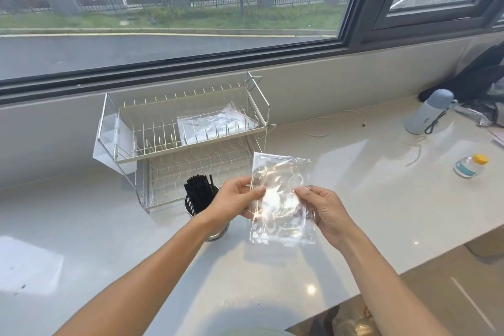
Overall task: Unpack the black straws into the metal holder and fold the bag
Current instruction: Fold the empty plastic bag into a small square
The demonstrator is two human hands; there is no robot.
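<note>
A clear plastic bag [281,199] hangs upright above the counter, flat and with nothing visible inside it. My left hand [234,199] pinches its left edge and my right hand [324,213] pinches its right edge. A bundle of black straws [197,193] stands in the round metal holder [218,233], which sits on the counter just behind my left wrist and is partly hidden by it. The holder is to the left of the bag, in front of the dish rack.
A two-tier wire dish rack [188,131] stands behind the holder, with clear plastic wrap on its upper tier. At right lie a white cable [330,124], a grey-blue flask [428,111], a small yellow-capped bottle [470,166] and a dark bag [477,73]. The counter's edge [409,270] runs diagonally at lower right.
</note>
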